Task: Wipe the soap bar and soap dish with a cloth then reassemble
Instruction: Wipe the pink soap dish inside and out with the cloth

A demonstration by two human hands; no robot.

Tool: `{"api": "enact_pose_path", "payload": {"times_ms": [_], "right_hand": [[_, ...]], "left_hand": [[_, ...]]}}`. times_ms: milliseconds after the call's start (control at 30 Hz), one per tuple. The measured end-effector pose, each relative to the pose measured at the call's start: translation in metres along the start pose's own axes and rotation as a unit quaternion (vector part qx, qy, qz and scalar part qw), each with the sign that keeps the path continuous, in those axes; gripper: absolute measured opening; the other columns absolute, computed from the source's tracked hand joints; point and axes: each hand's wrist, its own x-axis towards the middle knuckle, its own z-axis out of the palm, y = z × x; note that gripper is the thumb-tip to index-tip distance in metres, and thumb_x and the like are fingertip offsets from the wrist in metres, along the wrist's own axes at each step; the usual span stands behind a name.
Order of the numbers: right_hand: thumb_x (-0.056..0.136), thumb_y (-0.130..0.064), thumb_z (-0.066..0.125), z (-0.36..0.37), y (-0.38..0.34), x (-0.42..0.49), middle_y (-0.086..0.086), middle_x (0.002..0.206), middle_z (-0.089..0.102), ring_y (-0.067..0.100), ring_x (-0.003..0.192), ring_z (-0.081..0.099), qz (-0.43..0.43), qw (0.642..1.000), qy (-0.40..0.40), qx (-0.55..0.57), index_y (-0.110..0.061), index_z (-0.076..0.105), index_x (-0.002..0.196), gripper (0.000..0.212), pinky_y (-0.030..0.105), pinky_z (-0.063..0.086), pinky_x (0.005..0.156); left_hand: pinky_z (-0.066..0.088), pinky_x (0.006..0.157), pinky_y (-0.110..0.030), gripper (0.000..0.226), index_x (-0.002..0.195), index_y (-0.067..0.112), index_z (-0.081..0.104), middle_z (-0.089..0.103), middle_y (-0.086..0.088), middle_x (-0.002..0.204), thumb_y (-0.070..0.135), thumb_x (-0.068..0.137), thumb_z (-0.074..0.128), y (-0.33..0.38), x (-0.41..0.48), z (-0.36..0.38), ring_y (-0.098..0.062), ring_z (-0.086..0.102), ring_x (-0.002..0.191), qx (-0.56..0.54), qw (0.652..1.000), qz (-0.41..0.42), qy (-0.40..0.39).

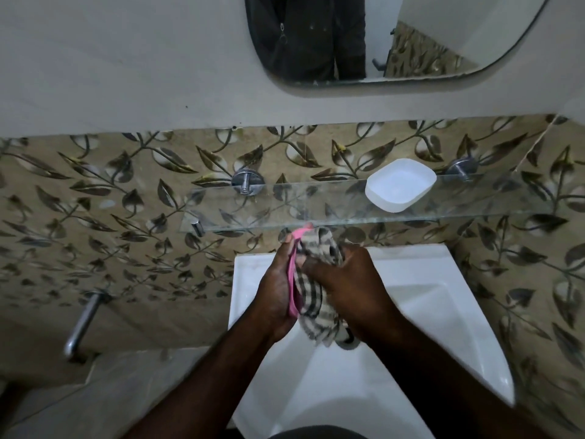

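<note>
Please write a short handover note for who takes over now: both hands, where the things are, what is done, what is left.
Left hand holds a thin pink piece, soap or dish part, cannot tell.
Right hand grips the checked cloth against it, above the sink.
White dish sits empty on the glass shelf; whether it is wiped does not show.
Left: finish wiping, reassemble.

You have bare glass shelf point(285, 204) left of the white dish point(400, 185) at centre right, its front edge jutting above the sink point(443, 312).
</note>
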Motion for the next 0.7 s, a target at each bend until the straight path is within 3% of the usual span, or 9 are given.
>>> {"api": "enact_pose_path", "payload": {"times_ms": [67,133,233,333,433,500,567,700], "right_hand": [[0.078,-0.020,0.072,-0.002,0.011,-0.013,0.009,0.076,0.075,0.019,0.071,0.073,-0.012,0.995,-0.061,-0.082,-0.009,0.073,0.084,0.012,0.037,0.059,0.068],[0.078,-0.034,0.071,-0.008,0.019,-0.021,0.011,0.064,0.070,0.023,0.058,0.069,-0.020,0.977,-0.122,-0.173,-0.008,0.068,0.075,0.026,0.034,0.055,0.055],[0.082,-0.026,0.062,-0.025,0.020,-0.014,0.011,0.045,0.060,0.023,0.035,0.059,-0.008,0.946,-0.163,-0.279,-0.009,0.059,0.061,0.027,0.030,0.050,0.037],[0.078,-0.019,0.056,-0.031,0.023,-0.014,0.011,0.046,0.060,0.024,0.033,0.059,0.003,0.943,-0.142,-0.301,-0.010,0.059,0.063,0.017,0.034,0.051,0.034],[0.069,-0.014,0.053,-0.030,0.022,-0.021,0.011,0.054,0.065,0.023,0.043,0.064,-0.008,0.966,-0.131,-0.220,-0.011,0.063,0.069,0.011,0.029,0.053,0.042],[0.070,-0.012,0.060,-0.034,0.019,-0.020,0.007,0.074,0.074,0.017,0.064,0.071,-0.027,0.988,-0.079,-0.127,-0.016,0.071,0.082,0.017,0.023,0.056,0.059],[0.078,-0.006,0.067,-0.041,0.017,-0.016,0.008,0.091,0.077,0.020,0.083,0.074,-0.005,1.000,-0.009,-0.013,-0.019,0.073,0.094,0.021,0.029,0.058,0.072],[0.087,0.005,0.060,-0.048,0.011,-0.013,0.017,0.097,0.075,0.030,0.088,0.073,0.059,0.983,0.024,0.172,-0.009,0.071,0.100,0.022,0.033,0.058,0.067]], "left_hand": [[0.054,0.091,-0.042,0.055,0.116,0.013,0.070,0.067,-0.021,0.120,0.055,0.083,0.057,0.008,0.000,-0.002,-0.032,0.065,0.108,0.014,1.000,0.002,0.023],[0.054,0.091,-0.045,0.065,0.123,0.011,0.063,0.065,-0.025,0.121,0.057,0.076,0.060,0.011,0.001,-0.005,-0.037,0.064,0.104,0.025,0.999,-0.008,0.041],[0.050,0.095,-0.048,0.073,0.129,0.005,0.056,0.061,-0.028,0.125,0.054,0.076,0.060,0.005,0.002,-0.005,-0.040,0.061,0.106,-0.012,0.997,-0.048,0.051],[0.045,0.102,-0.050,0.068,0.123,0.002,0.062,0.059,-0.028,0.127,0.052,0.077,0.062,0.001,0.004,-0.005,-0.040,0.057,0.112,-0.032,0.997,-0.058,0.035],[0.049,0.097,-0.046,0.070,0.121,0.001,0.064,0.061,-0.027,0.125,0.054,0.077,0.062,-0.001,0.000,-0.008,-0.038,0.061,0.109,-0.050,0.997,-0.065,-0.001],[0.051,0.094,-0.045,0.071,0.124,0.002,0.063,0.062,-0.024,0.125,0.057,0.079,0.057,-0.002,-0.002,-0.012,-0.035,0.064,0.107,-0.061,0.996,-0.059,-0.014],[0.051,0.093,-0.045,0.067,0.121,0.007,0.066,0.067,-0.019,0.119,0.060,0.081,0.053,-0.004,-0.003,-0.013,-0.032,0.065,0.105,-0.068,0.996,-0.052,-0.027],[0.055,0.082,-0.042,0.067,0.117,0.006,0.068,0.071,-0.016,0.106,0.061,0.083,0.051,-0.007,-0.007,-0.014,-0.030,0.069,0.094,-0.089,0.992,-0.060,-0.068]]}}
